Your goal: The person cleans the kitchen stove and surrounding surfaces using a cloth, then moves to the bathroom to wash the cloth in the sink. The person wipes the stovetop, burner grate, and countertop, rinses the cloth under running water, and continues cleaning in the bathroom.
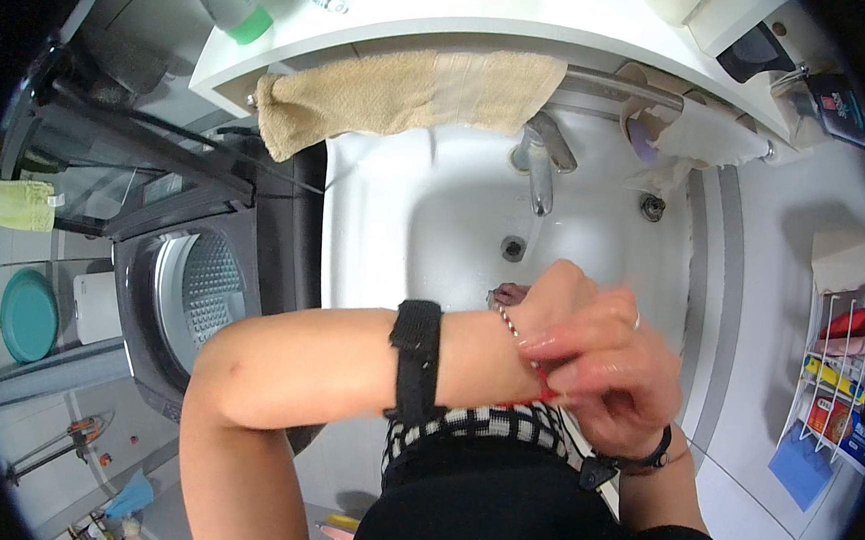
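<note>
My left forearm reaches across the front of a white washbasin (376, 213), with a black strap (416, 359) around it. A thin bracelet with red and white parts (506, 320) circles the wrist. My left hand (563, 290) is bent over the basin, its fingers largely hidden behind the other hand. The wet-looking, slightly blurred right hand (614, 365) has thumb and fingertips pinched at the bracelet on the inner left wrist. It wears a ring and a dark wristband (649, 457). A small purplish thing (510, 294) shows beyond the left wrist; what it is cannot be told.
Behind the basin are a chrome faucet (541, 165), a beige towel (407, 91) on a rail and a white shelf (607, 26). An open front-loading washer (130, 286) stands left. At the right hangs a white wire rack (831, 373) with packages.
</note>
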### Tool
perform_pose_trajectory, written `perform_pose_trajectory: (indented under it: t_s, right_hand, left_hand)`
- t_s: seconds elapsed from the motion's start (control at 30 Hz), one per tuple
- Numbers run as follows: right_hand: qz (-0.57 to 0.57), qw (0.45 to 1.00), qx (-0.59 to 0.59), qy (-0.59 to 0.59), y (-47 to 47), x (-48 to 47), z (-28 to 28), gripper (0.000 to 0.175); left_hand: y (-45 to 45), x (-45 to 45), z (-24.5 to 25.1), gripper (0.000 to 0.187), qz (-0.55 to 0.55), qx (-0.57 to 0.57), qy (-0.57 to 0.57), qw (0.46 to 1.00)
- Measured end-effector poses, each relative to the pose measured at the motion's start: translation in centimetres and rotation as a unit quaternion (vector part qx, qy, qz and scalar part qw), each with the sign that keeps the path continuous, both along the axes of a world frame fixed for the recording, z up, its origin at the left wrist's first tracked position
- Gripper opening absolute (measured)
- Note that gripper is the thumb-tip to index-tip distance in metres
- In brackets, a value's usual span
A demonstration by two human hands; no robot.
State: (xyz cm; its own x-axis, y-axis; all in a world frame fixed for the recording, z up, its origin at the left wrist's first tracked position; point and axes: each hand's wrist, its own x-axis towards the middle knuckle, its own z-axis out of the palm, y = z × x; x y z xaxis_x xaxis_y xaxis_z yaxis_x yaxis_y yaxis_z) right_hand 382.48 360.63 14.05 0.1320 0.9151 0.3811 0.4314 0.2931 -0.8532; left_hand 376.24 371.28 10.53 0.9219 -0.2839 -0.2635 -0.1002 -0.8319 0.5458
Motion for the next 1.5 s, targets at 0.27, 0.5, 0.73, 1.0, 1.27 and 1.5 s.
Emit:
perform_pose_trajectory:
  t_s: [0.27,0.5,0.73,1.0,1.27,1.5]
  right_hand:
    - [0.002,0.984,0.123,-0.128,-2.4,0.4,3.2,0.013]
    - [-0.108,0.932,0.335,0.082,0.0,-3.3,2.7,0.014]
    - [-0.090,0.908,0.392,0.119,0.7,-2.7,2.7,0.024]
    - [-0.195,0.879,0.391,0.190,2.0,-4.2,2.8,0.032]
    - [-0.345,0.837,0.406,0.126,4.0,-5.4,2.0,0.034]
    - [-0.301,0.864,0.395,0.088,3.9,-4.4,1.7,0.031]
  left_hand:
    - [-1.9,0.5,5.7,0.015,-0.087,0.178,0.037,0.979]
    - [-1.5,-1.2,9.2,0.015,-0.074,0.265,-0.058,0.960]
    - [-1.8,-1.0,10.5,0.019,-0.068,0.287,-0.017,0.956]
    - [-1.3,-1.4,10.4,0.018,-0.045,0.255,-0.054,0.964]
    - [0.1,-0.8,8.3,0.020,-0.053,0.260,-0.090,0.960]
    - [-0.2,-0.7,8.4,0.021,-0.057,0.304,-0.107,0.945]
